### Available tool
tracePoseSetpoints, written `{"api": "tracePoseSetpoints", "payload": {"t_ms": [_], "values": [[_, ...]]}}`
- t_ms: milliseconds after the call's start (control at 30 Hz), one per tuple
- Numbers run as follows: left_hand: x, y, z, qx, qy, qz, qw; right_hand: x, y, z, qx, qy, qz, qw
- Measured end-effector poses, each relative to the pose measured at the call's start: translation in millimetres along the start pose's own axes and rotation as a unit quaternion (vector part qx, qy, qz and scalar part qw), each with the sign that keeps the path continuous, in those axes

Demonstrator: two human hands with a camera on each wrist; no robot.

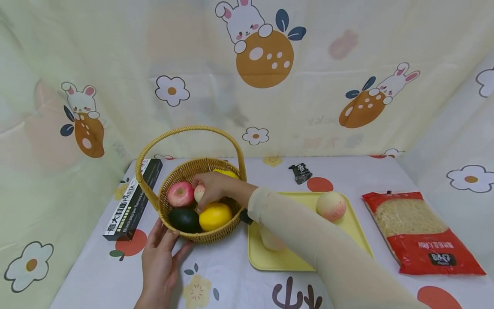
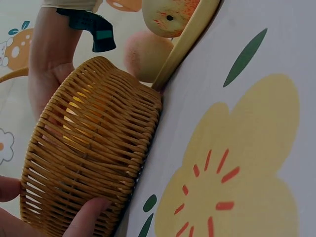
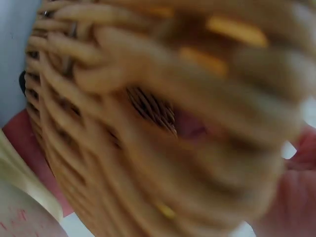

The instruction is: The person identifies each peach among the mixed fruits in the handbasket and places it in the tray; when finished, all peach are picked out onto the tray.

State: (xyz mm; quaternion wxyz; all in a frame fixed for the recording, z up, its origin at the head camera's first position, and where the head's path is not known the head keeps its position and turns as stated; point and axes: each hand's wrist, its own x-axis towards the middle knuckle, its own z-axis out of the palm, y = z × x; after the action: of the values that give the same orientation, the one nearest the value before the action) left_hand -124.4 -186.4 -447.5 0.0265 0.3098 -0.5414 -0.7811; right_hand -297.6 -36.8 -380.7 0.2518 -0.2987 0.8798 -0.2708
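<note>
In the head view a wicker basket (image 1: 221,235) with a tall arched handle holds a pink apple (image 1: 180,194), a dark green avocado (image 1: 184,219), a yellow lemon (image 1: 216,216) and another yellow fruit (image 1: 227,173) behind. My right hand (image 1: 213,186) reaches inside and pinches a small pale peach (image 1: 199,193), partly covered by the fingers. At the basket's near left side, my left hand (image 1: 160,259) holds the wall and rim; its thumb (image 2: 89,217) lies against the woven wall in the left wrist view. Weave fills most of the right wrist view, blurred.
Right of the basket lies a yellow tray (image 1: 283,267) with a peach (image 1: 331,206) and another pale fruit (image 1: 271,239) partly under my right forearm. A black pasta box (image 1: 133,201) lies left, a red noodle bag (image 1: 422,234) far right, a small black packet (image 1: 300,173) behind.
</note>
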Motion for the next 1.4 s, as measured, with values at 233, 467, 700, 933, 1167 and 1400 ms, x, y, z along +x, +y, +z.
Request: {"api": "tracePoseSetpoints", "payload": {"t_ms": [233, 467, 700, 933, 1167, 1400], "values": [[0.7, -0.2, -0.7, 0.003, 0.000, 0.004, 1.0000, -0.6, 2.3, 3.3, 0.019, 0.026, -0.010, 0.9994], [-0.6, -1.1, -1.5, 0.000, -0.004, 0.009, 0.9999, -1.4, 2.4, 4.6, 0.020, 0.039, -0.022, 0.9988], [-0.4, 0.3, -0.2, 0.002, -0.001, 0.012, 0.9999, 1.3, 4.1, 6.0, 0.015, 0.057, -0.029, 0.9978], [-1.5, -0.7, -0.7, 0.001, -0.002, 0.009, 1.0000, 1.6, 7.5, 8.3, 0.020, 0.068, -0.051, 0.9961], [-1.9, -1.6, -0.7, 0.000, -0.002, 0.014, 0.9999, 0.3, 8.6, 8.3, 0.026, 0.095, -0.069, 0.9927], [-2.2, -1.6, -0.3, -0.005, 0.000, 0.013, 0.9999, -5.1, 0.9, 13.5, 0.050, 0.127, -0.097, 0.9859]]}}
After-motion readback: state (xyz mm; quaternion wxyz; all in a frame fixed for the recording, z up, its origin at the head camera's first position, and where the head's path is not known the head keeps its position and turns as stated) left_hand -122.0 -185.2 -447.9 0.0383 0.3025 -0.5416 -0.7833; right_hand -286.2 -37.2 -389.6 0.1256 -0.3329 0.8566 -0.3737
